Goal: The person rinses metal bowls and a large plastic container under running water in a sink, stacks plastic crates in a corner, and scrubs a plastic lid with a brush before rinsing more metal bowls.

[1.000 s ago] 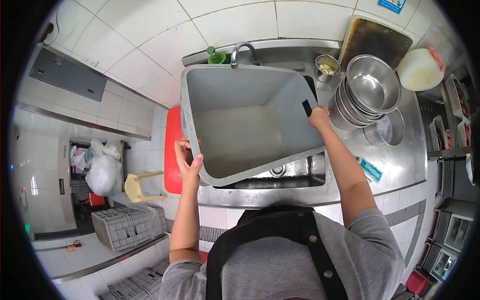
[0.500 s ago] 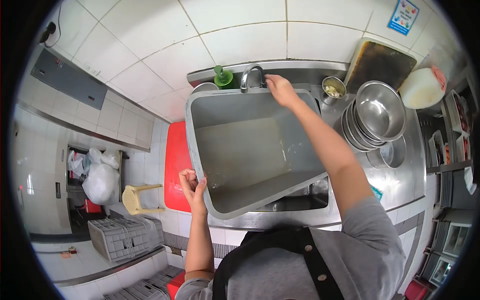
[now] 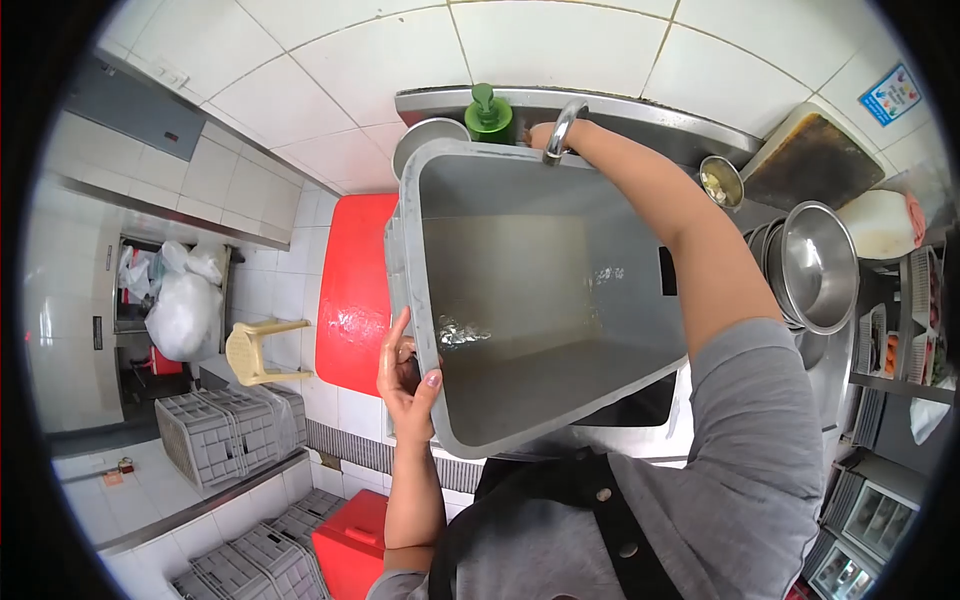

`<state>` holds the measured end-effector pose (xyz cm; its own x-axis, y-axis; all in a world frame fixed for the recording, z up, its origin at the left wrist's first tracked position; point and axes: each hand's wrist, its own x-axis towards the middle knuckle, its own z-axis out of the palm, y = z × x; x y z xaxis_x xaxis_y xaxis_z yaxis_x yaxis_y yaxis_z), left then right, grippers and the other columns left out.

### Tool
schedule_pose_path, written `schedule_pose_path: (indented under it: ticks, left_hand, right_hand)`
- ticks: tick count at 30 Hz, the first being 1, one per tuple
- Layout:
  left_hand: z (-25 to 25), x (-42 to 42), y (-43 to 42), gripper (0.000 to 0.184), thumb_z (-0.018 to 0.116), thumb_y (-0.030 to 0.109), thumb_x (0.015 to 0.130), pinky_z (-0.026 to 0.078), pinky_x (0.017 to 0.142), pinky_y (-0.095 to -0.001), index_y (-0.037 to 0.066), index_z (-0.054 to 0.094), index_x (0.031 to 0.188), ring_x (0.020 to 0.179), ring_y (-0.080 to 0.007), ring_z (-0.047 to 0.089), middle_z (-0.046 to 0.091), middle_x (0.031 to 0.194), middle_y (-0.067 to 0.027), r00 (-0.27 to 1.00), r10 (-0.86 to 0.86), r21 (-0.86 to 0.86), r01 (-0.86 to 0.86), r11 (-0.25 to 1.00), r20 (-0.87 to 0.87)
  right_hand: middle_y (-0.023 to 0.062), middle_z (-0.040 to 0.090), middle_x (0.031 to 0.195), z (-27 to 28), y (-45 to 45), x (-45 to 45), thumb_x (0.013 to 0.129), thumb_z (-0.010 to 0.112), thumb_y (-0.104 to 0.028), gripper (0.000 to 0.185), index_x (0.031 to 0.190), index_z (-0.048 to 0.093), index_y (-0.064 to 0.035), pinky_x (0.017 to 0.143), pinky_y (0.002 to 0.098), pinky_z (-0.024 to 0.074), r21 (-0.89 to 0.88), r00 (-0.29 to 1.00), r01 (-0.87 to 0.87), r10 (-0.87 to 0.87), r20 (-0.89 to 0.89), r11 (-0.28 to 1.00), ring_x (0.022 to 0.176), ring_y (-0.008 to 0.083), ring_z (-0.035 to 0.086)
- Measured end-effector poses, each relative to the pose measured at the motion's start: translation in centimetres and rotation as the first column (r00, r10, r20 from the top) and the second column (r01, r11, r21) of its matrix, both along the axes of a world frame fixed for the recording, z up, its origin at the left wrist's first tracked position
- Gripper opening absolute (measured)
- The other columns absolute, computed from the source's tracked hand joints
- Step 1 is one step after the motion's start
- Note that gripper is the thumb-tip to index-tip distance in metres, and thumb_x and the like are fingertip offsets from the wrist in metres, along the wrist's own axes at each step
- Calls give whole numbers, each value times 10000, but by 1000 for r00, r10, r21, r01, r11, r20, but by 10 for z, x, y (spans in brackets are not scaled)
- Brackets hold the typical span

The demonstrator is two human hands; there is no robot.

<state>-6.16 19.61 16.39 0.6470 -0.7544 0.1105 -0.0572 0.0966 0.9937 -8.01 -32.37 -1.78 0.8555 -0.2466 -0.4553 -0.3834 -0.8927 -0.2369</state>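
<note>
A big grey plastic tub (image 3: 520, 186) rests tilted over the sink, with a little cloudy water in its bottom. My left hand (image 3: 408, 385) grips the tub's left rim, thumb near the edge and fingers around the outside. Past the far rim, my right hand (image 3: 541, 134) reaches behind the curved metal faucet (image 3: 567, 128), close to a green pump bottle (image 3: 488, 118). The rim and faucet hide most of its fingers, so what it touches cannot be made out. A round metal bowl (image 3: 425, 137) stands behind the tub's far left corner.
Stacked steel bowls (image 3: 820, 265) and a small metal pot with pale pieces (image 3: 720, 184) stand on the right. A stained board (image 3: 815, 165) leans against the wall. To the left are a red lid-like surface (image 3: 352, 300), a cream stool (image 3: 255, 350) and grey crates (image 3: 230, 430).
My right hand has moved left, from the faucet's right side to behind it, beside the green pump bottle. The tub is tilted more, and my left hand still holds its rim.
</note>
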Motion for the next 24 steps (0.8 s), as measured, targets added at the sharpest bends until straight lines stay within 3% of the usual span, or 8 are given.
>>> schedule_pose_path:
  ticks: [3,5,7,9,17,18,21,24]
  left_hand:
    - [0,5,-1,736,678,235,760,416,738,-227,-74,401,1369,771,-101,524,568,867,-44,1000,-21,9,21,1000,14]
    - [2,3,-4,735,678,235,762,418,745,-230,-75,401,1368,780,-103,531,573,874,-48,1000,-10,-2,10,1000,23]
    - [3,4,-6,734,678,236,764,420,749,-232,-77,401,1368,785,-104,536,579,877,-52,999,-16,-8,16,1000,31]
    - [-1,7,-6,732,678,240,767,421,750,-235,-77,403,1366,788,-106,540,583,877,-55,999,-30,-8,30,1000,29]
    - [-1,8,-11,725,670,270,780,420,725,-243,-70,410,1365,764,-106,532,561,837,-40,999,-27,-5,28,1000,43]
    - [0,7,-10,725,668,275,781,419,724,-244,-69,411,1365,761,-106,530,558,833,-38,999,-25,0,25,1000,48]
    - [-2,9,-10,731,667,283,779,412,730,-247,-62,411,1369,753,-109,530,553,814,-33,995,-33,2,33,999,90]
    - [9,8,-10,717,664,256,777,415,807,-259,-39,413,1381,833,-121,521,562,890,-62,995,-75,64,71,995,69]
  right_hand:
    - [112,513,1367,9,-4,11,816,554,-239,533,1338,518,-138,1021,426,380,8,987,-105,105,-122,994,1245,313,484]
    - [124,550,1317,55,-29,-1,825,545,-239,487,1297,554,-122,994,438,400,521,986,-72,139,-90,851,1217,314,510]
    - [137,580,1271,49,-31,-1,832,540,-240,443,1249,589,-99,967,451,416,521,993,-35,88,-77,853,1188,316,534]
    - [153,604,1229,-28,-20,16,837,538,-242,405,1194,624,-70,942,463,429,16,998,29,-28,-59,999,1157,321,556]
    - [145,607,1239,72,37,-22,765,665,-306,469,1168,656,-67,982,461,377,164,959,283,-273,-82,945,1162,293,531]
    - [140,616,1224,63,27,-17,767,660,-306,463,1162,655,-64,955,461,398,122,984,167,-159,-74,978,1130,299,550]
    - [148,627,1188,133,67,-41,827,587,-291,415,1158,645,-46,913,431,424,265,971,237,-221,-88,935,1064,291,576]
    - [147,647,1109,177,100,-79,881,516,-309,389,1124,651,-37,857,424,440,275,947,253,-295,127,928,987,280,580]
